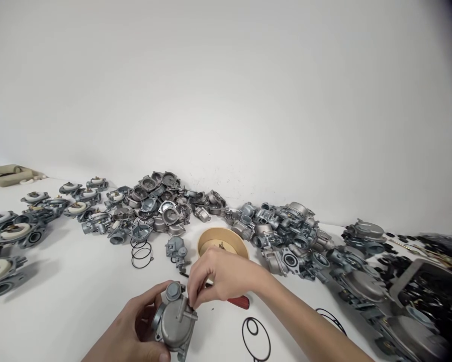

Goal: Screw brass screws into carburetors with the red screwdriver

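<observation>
My left hand (135, 329) is wrapped round a grey metal carburetor (175, 319), holding it just above the white table near the front edge. My right hand (218, 279) reaches in from the right, its fingertips pinched together at the carburetor's top right edge; what they pinch is too small to see. A screwdriver with a red handle (238, 301) lies on the table under my right hand. Another small carburetor (176, 251) stands just behind the hands.
A tan round bowl (221, 241) sits behind my right hand. Piles of carburetor bodies and covers (158, 203) (286, 231) run along the wall. Black rubber O-rings (141, 251) (256, 337) lie loose. Assembled units (14, 231) line the left; a grey tray (425, 281) stands at right.
</observation>
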`<state>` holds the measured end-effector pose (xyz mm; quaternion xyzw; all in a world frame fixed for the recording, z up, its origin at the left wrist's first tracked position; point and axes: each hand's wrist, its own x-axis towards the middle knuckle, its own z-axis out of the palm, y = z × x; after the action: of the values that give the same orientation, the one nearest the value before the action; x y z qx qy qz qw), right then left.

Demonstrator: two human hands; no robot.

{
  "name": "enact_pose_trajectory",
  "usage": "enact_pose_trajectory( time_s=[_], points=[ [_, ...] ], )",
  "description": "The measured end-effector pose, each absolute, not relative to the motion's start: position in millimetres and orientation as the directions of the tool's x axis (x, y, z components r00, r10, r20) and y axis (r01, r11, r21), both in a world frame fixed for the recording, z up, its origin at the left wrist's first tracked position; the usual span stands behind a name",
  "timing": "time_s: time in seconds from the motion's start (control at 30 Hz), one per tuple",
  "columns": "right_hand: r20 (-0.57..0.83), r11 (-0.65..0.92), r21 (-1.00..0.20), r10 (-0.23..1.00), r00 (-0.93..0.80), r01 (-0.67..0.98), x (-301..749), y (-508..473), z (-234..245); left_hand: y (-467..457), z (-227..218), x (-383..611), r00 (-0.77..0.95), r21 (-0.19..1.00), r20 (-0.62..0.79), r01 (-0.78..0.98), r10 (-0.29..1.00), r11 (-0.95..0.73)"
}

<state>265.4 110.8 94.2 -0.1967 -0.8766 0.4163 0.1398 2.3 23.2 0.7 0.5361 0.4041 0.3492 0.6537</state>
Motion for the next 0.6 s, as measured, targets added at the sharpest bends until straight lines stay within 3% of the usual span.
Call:
enact_pose_trajectory(
  time_s=[0.33, 0.6],
  points=[
    [0.085, 0.619, -0.756, 0.416, -0.906, 0.213, 265, 108, 97, 20, 6, 4, 0.457, 0.970, -0.163, -0.085, 0.874, 0.226],
    [-0.018, 0.639, -0.676, 0.483, -0.875, 0.366, 262, 95, 110, 20, 5, 4, 0.462, 0.970, -0.155, -0.098, 0.873, 0.224]
  ],
)
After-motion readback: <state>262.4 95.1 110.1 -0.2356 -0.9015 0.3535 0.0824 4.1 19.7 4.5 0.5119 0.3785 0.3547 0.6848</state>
